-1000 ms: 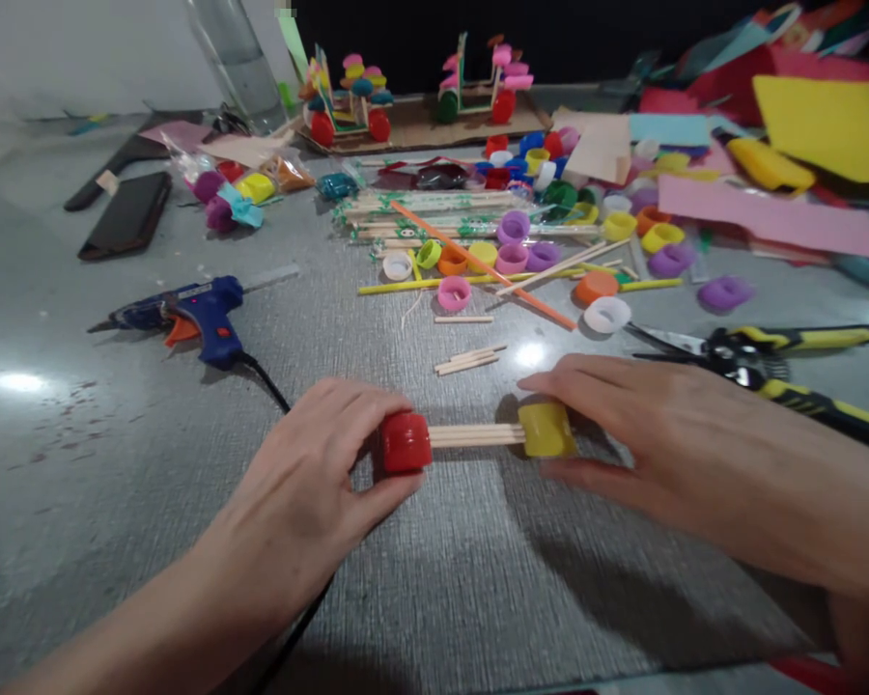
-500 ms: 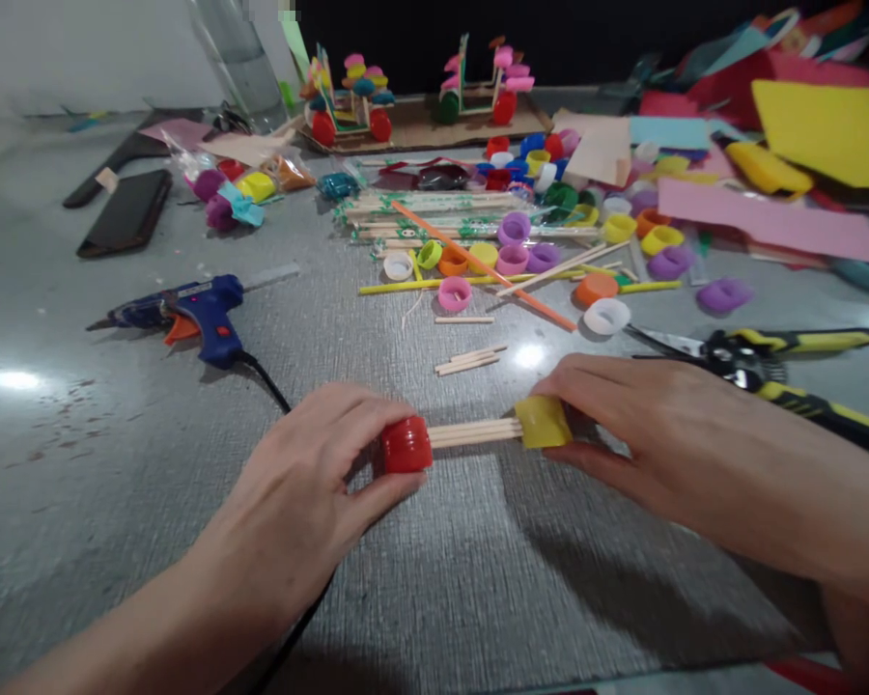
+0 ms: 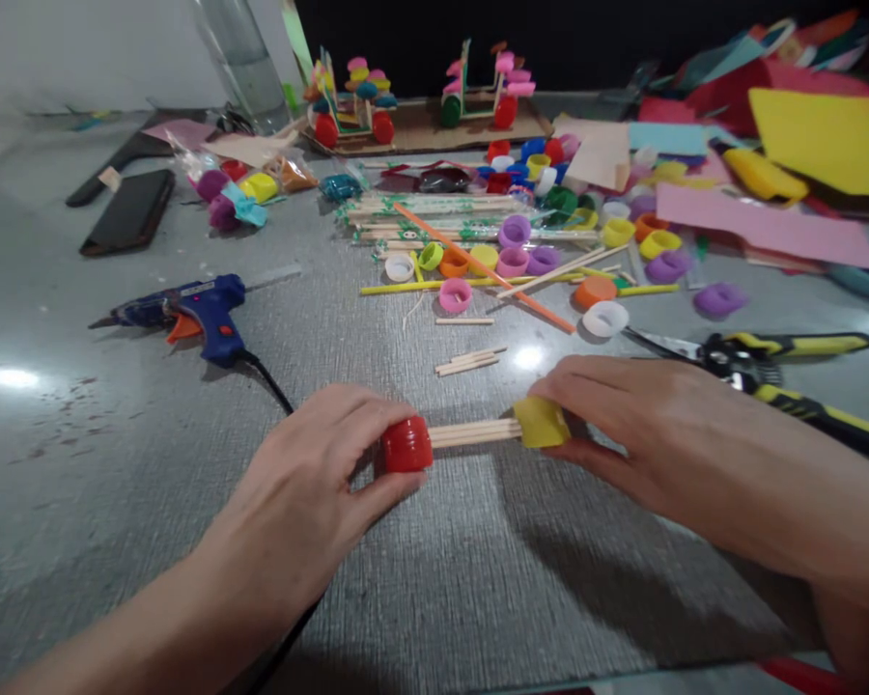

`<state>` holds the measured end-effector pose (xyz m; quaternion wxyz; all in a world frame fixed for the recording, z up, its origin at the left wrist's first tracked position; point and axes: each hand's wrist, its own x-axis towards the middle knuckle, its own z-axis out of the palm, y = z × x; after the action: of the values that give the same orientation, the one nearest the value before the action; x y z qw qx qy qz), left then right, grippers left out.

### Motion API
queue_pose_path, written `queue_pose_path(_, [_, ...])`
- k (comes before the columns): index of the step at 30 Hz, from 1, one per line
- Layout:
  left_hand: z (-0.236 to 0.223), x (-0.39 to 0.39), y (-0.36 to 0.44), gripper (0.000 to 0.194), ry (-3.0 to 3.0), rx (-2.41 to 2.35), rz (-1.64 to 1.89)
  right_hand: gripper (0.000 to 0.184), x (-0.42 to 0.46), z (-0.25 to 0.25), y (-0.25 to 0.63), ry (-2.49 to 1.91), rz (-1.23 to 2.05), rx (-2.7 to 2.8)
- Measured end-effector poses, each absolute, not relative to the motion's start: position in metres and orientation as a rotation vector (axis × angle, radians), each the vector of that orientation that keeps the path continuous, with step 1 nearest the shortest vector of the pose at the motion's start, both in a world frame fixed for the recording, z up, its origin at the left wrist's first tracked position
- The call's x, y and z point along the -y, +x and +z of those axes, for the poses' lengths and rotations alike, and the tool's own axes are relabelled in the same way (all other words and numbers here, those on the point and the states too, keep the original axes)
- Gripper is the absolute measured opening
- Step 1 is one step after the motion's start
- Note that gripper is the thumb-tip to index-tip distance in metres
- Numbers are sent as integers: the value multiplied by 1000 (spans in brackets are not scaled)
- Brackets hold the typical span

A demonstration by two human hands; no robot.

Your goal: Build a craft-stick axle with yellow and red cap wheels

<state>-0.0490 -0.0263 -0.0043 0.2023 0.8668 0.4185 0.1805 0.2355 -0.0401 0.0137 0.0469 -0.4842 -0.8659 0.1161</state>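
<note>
A red bottle cap piece (image 3: 406, 444) is pinched between the thumb and fingers of my left hand (image 3: 311, 483). My right hand (image 3: 637, 425) grips a yellow cap piece (image 3: 541, 422) the same way. Between the two pieces run several thin wooden sticks (image 3: 474, 433), side by side, linking red to yellow just above the table. Short cut sticks (image 3: 469, 362) lie a little beyond, with one more stick (image 3: 464, 321) behind them. The fingertips on the far sides of both pieces are partly hidden.
At the left lies a blue glue gun (image 3: 213, 314), its cord passing under my left arm. Yellow-black pruning shears (image 3: 739, 357) lie beside my right hand. Loose caps (image 3: 513, 261), wrapped chopsticks (image 3: 463, 208) and coloured paper (image 3: 826, 145) spread behind. Two small cap models stand on cardboard (image 3: 420, 125).
Almost nothing differs. Both hands keep their hold on the red and yellow pieces, and the view has shifted very slightly.
</note>
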Motion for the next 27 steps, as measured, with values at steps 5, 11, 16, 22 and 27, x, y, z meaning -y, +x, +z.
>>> queue_pose_path(5, [-6, 27, -49, 16, 2426, -1169, 516, 6, 40, 14, 235, -1495, 362, 2645])
queue_pose_path(11, [-7, 27, -48, 18, 2437, -1150, 531, 7, 41, 13, 235, -1493, 389, 2634])
queue_pose_path(16, [-8, 27, -49, 17, 2429, -1158, 549, 4, 40, 14, 235, -1510, 406, 2632])
queue_pose_path(22, [-7, 26, -48, 16, 2409, -1162, 560, 6, 40, 14, 235, -1510, 408, 2629])
queue_pose_path(27, [-7, 26, -48, 18, 2415, -1174, 550, 3, 39, 13, 234, -1510, 407, 2634])
